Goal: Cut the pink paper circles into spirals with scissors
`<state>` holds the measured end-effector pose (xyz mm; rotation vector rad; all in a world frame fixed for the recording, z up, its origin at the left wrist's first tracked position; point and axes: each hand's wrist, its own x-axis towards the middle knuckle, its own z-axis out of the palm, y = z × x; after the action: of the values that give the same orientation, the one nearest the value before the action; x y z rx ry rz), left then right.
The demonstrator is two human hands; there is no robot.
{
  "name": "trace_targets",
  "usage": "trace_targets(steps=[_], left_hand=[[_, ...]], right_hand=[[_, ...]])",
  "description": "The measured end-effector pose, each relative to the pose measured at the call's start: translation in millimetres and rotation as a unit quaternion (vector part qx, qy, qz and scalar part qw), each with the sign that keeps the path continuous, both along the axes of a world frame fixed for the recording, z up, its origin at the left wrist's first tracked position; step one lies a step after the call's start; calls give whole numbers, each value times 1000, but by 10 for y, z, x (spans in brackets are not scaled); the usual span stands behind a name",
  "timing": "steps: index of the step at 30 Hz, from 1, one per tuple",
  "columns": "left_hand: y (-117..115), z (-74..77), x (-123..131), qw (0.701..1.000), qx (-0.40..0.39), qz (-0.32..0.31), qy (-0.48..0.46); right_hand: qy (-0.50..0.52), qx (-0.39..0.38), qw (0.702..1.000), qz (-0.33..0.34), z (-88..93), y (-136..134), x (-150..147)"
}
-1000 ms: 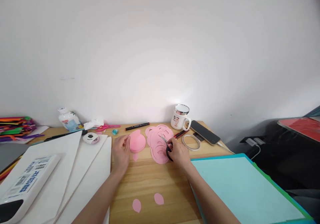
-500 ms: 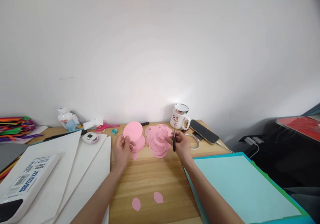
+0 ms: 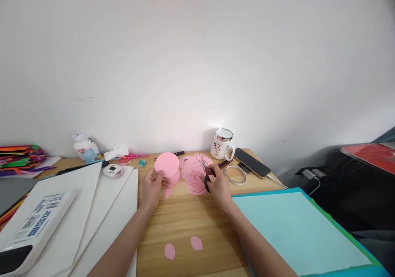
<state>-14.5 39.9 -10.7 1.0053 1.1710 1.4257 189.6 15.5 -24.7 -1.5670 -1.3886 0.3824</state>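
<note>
My left hand [image 3: 153, 186] pinches the lower edge of a pink paper circle [image 3: 167, 164], with more pink circles [image 3: 175, 179] right behind it. In my right hand [image 3: 219, 183] is a pair of scissors [image 3: 207, 173] with black handles; the blades are parted and point up and to the left. Beneath the blades lies a heap of pink paper circles and rings [image 3: 194, 178]. Two pink leaf-shaped cutouts [image 3: 169, 251] [image 3: 196, 243] lie on the wood nearer to me. A smaller pink piece [image 3: 168, 192] is just below my left hand.
At the back stand a white mug [image 3: 221, 145] and a phone [image 3: 252, 162] with a cable. A tape roll [image 3: 235, 175] lies right of my right hand. Light blue sheets [image 3: 296, 227] cover the right; white sheets [image 3: 120, 219] and a white case [image 3: 37, 229] the left. Pink scissors [image 3: 132, 157] lie behind.
My right hand has turned the scissors from upright to tilted left, over the pink heap, and their blades now show parted. My left hand and its circle have shifted slightly right and down.
</note>
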Motion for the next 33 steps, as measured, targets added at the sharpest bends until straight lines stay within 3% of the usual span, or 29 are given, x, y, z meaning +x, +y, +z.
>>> trace_targets(steps=[7,11,13,16,18,27,33], left_hand=[[-6,-24,7,1000,0,-1,26],[-10,-23,6,999,8,-3,36],[-5,-32,5,999,12,-3,39],[6,-52,1,999,17,-2,43],[10,-61,-2,999,21,0,45],[11,-79,-17,998,31,7,45],[15,-89,-33,999,28,10,41]], right_hand=[[84,29,996,-17,-20,24,29],[184,5,979,89,5,-7,-13],[217,8,970,110,28,-5,-13],[274,46,956,92,84,44,48],[355,88,929,54,109,99,111],[310,10,950,35,2,213,265],[271,2,961,59,153,180,332]])
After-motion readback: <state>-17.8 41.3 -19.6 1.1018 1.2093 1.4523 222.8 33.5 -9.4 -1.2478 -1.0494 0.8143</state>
